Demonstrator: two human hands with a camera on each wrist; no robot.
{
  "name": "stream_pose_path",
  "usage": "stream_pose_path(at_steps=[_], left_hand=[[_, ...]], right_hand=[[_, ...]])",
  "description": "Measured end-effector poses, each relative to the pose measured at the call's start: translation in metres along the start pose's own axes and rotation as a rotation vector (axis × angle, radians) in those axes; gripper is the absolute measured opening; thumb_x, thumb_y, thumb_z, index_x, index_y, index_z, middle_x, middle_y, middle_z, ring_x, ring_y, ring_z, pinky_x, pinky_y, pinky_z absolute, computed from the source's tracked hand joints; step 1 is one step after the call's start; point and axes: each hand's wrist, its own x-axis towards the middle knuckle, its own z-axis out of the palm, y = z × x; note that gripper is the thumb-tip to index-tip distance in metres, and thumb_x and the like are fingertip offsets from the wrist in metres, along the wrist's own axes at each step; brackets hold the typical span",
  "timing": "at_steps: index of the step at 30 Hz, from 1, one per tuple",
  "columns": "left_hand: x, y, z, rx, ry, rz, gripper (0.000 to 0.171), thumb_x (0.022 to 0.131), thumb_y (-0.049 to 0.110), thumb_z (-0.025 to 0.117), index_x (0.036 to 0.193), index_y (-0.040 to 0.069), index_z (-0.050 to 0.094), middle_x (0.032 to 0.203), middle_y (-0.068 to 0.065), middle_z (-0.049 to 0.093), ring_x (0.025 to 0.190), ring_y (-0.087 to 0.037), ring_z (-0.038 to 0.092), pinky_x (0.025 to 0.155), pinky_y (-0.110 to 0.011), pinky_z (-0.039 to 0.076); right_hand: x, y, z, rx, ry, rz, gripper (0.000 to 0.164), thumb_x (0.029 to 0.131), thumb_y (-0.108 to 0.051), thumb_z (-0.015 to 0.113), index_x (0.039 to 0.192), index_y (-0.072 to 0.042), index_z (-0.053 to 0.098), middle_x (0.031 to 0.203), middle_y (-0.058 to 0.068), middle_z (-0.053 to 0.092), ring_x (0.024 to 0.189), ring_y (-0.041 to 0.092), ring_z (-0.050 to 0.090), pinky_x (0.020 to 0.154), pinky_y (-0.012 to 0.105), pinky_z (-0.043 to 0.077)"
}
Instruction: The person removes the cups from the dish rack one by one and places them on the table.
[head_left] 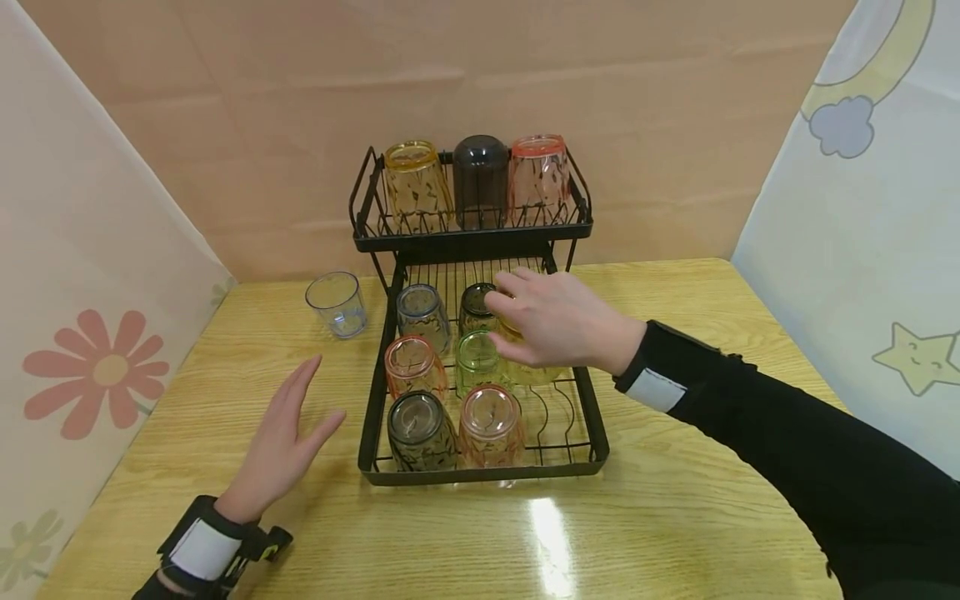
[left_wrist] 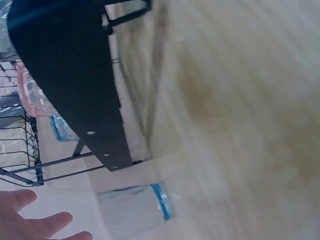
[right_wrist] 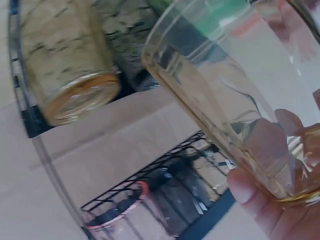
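Observation:
My right hand (head_left: 551, 312) is over the right side of the rack's lower tier, its fingers bent downward. In the right wrist view those fingers grip a yellowish glass (right_wrist: 200, 100) near its base. Another yellow glass (right_wrist: 65, 60) is beside it on the rack. Close to the hand in the head view are a dark glass (head_left: 477, 310) and a green glass (head_left: 477, 360), both upside down. My left hand (head_left: 277, 442) hovers left of the rack with fingers extended and thumb apart, holding nothing. A clear bluish glass (head_left: 337, 307) stands upright on the table beyond it.
The black two-tier dish rack (head_left: 483, 477) stands mid-table. Its top tier has an amber glass (head_left: 416, 183), a dark glass (head_left: 481, 179) and a pink glass (head_left: 539, 183). Several upside-down glasses line the lower tier's left and front. Wire slots (head_left: 555, 421) show at front right.

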Motion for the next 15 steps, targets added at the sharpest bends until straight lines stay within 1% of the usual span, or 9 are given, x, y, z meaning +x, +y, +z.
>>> stream_pose_path(at_steps=[5, 9, 15], left_hand=[[0.009, 0.007, -0.004, -0.067, -0.014, -0.003, 0.073, 0.097, 0.028, 0.060, 0.155, 0.010, 0.019, 0.156, -0.021, 0.022, 0.140, -0.044, 0.019, 0.103, -0.067, 0.020], [0.016, 0.013, -0.004, -0.120, -0.033, -0.008, 0.071, 0.099, 0.026, 0.058, 0.156, 0.012, 0.018, 0.156, -0.020, 0.020, 0.141, -0.042, 0.017, 0.104, -0.067, 0.019], [0.027, 0.028, -0.001, -0.199, -0.081, -0.003, 0.069, 0.100, 0.027, 0.055, 0.156, 0.016, 0.017, 0.158, -0.016, 0.017, 0.144, -0.037, 0.014, 0.107, -0.065, 0.017]], right_hand=[[0.012, -0.009, -0.004, 0.016, 0.022, -0.037, 0.024, 0.089, -0.032, 0.061, 0.086, -0.010, 0.055, 0.079, 0.003, 0.045, 0.066, 0.017, 0.042, 0.044, 0.026, 0.032], [0.023, -0.017, -0.004, 0.027, 0.055, -0.061, 0.023, 0.089, -0.033, 0.060, 0.086, -0.010, 0.056, 0.082, 0.002, 0.048, 0.068, 0.016, 0.044, 0.042, 0.025, 0.033], [0.038, -0.027, -0.006, 0.034, 0.097, -0.083, 0.024, 0.090, -0.034, 0.059, 0.089, -0.010, 0.058, 0.087, 0.004, 0.052, 0.071, 0.017, 0.047, 0.042, 0.026, 0.034]])
